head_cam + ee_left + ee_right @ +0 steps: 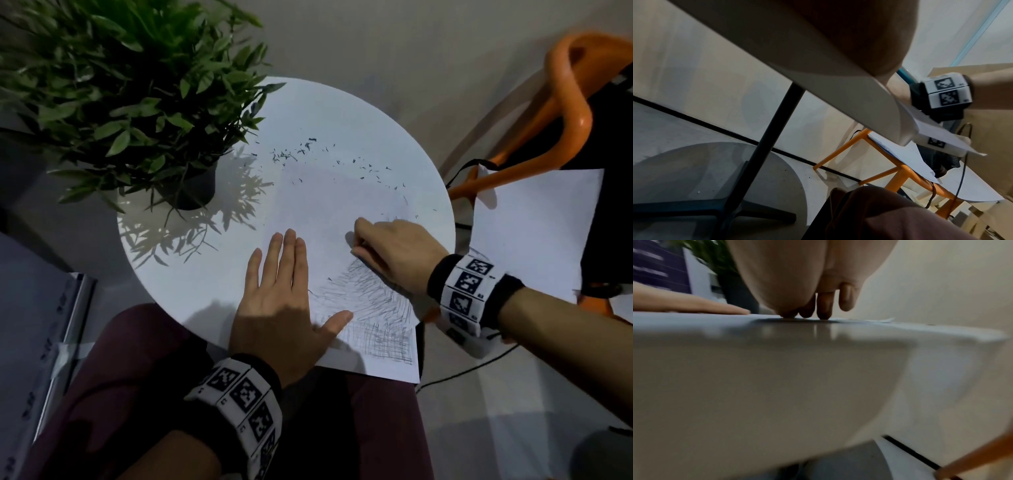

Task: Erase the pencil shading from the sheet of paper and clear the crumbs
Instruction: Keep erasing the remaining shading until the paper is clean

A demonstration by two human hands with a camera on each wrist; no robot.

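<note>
A white sheet of paper (325,212) lies on the round white table (191,267), its near corner overhanging the edge. Dense pencil shading (376,318) covers the sheet's near right part; the far part is pale. Several dark eraser crumbs (291,154) are scattered near the far side. My left hand (279,277) lies flat, fingers straight, pressing the sheet beside the shading. My right hand (359,241) is curled at the shading's upper edge, pinching a small pale eraser that is mostly hidden. In the right wrist view its fingertips (824,313) touch the paper (875,320).
A potted plant (137,102) stands on the table's far left. An orange chair (565,102) with loose white sheets (534,233) stands close on the right. A black cable (479,366) runs over the floor. My lap lies under the near table edge (890,126).
</note>
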